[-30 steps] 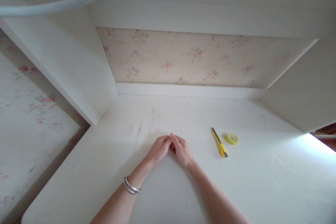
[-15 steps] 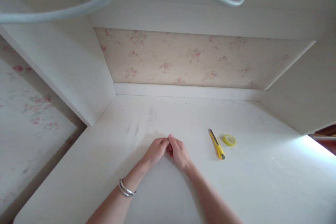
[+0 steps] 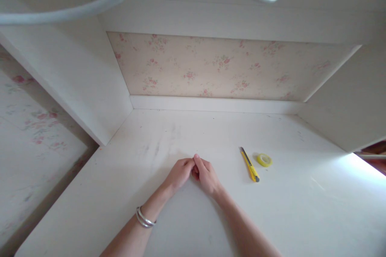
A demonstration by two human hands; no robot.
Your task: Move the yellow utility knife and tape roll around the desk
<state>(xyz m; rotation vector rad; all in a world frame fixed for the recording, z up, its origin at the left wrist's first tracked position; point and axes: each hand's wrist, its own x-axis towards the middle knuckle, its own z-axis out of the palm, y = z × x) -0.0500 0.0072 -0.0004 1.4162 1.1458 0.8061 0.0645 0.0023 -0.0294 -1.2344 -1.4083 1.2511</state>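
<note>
Two hands of ours, left hand (image 3: 179, 173) and right hand (image 3: 207, 176), meet at curled fingers over white surface (image 3: 193, 130). Each drawn in narrow; no object seen, though whether anything hides inside we cannot tell. Likely propped together at rest. One yellow cutter (image 3: 250, 165) lies flat, apart from right hand, on its right; thick end towards us, perhaps for easy reach. One yellow tape roll (image 3: 267, 164) just right of cutter, flat side down, presumably so it cannot roll.
</note>
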